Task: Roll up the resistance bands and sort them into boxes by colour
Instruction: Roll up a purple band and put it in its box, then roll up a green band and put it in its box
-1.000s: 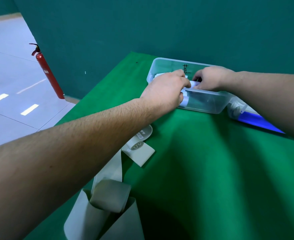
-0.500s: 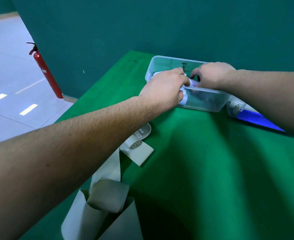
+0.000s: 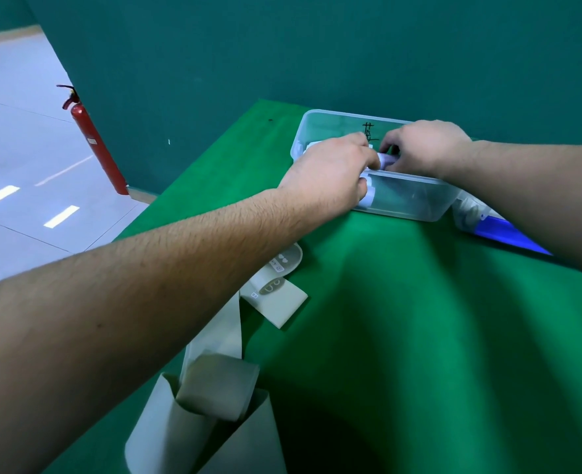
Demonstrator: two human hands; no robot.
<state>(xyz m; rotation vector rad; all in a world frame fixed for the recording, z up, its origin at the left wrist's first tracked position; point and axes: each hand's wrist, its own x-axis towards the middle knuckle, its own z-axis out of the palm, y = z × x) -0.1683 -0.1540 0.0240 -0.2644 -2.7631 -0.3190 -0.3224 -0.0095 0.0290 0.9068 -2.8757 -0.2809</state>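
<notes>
While both your hands work over the clear plastic box [image 3: 416,203] at the far side of the green table [image 3: 419,336], your left hand [image 3: 330,172] and right hand [image 3: 426,148] have their fingers curled round a pale lilac rolled band [image 3: 386,160] held just above the box's near rim. Judge it light, soft and springy: it will likely unwind if you loosen off, so keep pinching across the coil's ends. An unrolled grey-green band [image 3: 214,340] trails off the table's near-left edge, limp and probably slippery; take it by its flat end.
</notes>
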